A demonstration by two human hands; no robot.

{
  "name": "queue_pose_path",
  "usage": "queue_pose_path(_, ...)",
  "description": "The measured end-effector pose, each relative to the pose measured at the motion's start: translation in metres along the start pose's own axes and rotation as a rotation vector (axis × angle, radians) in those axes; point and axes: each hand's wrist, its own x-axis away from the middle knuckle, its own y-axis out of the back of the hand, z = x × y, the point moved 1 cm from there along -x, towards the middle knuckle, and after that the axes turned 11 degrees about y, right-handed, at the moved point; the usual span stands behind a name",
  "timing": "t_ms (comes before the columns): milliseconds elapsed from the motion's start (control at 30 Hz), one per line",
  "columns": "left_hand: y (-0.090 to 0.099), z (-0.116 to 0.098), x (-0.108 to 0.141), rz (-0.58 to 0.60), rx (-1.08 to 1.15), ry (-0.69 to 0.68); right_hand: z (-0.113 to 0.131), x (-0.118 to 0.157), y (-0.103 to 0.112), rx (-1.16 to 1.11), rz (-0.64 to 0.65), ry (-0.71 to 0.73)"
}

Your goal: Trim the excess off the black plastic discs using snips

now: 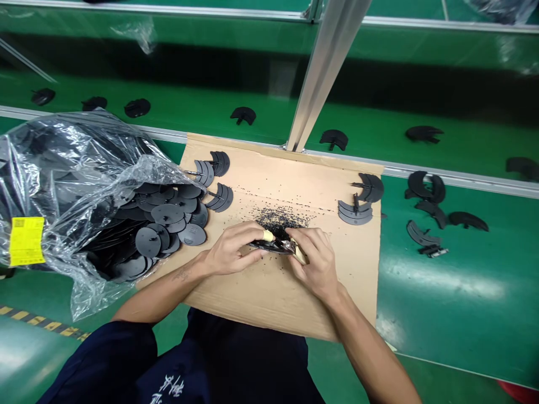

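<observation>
Over the middle of a cardboard sheet (pixel 261 297), my left hand (pixel 236 247) grips a flat black plastic part (pixel 275 247), seen nearly edge-on. A pale yellow cover wraps one of its fingertips. My right hand (pixel 314 258) is closed round small cutting pliers (pixel 290 246) with pale handles; their metal jaws are at the black part. Whether the jaws are closed on it is too small to tell. Many tiny black scraps (pixel 282 219) lie scattered just beyond both hands.
At the left, a clear plastic bag (pixel 84 151) with a yellow label spills black discs (pixel 166 213). Curved black pieces (pixel 219 196) lie on the cardboard's left, others (pixel 356 210) on its right. More pieces (pixel 425 188) rest on the green table. A metal post (pixel 324 73) rises behind the cardboard.
</observation>
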Motion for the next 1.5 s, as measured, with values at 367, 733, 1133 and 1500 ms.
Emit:
queue_pose_path(367, -0.0011, -0.0016, 0.0006, 0.002, -0.06, 0.034, -0.0018, 0.0026, -0.0008, 0.002, 0.0, -0.013)
queue_pose_path(733, -0.0027, -0.0013, 0.0021, -0.06, -0.139, 0.008, -0.0016, 0.0013, -0.0014, 0.008, -0.009, -0.012)
queue_pose_path(1133, -0.0007, -0.002, 0.0001, -0.04, -0.025, 0.045, -0.0016, 0.0036, -0.0028, 0.037, 0.012, 0.002)
queue_pose_path(1500, -0.0013, 0.0044, 0.001, -0.072, 0.022, 0.042, -0.0019, 0.0019, -0.0002, 0.003, -0.026, -0.053)
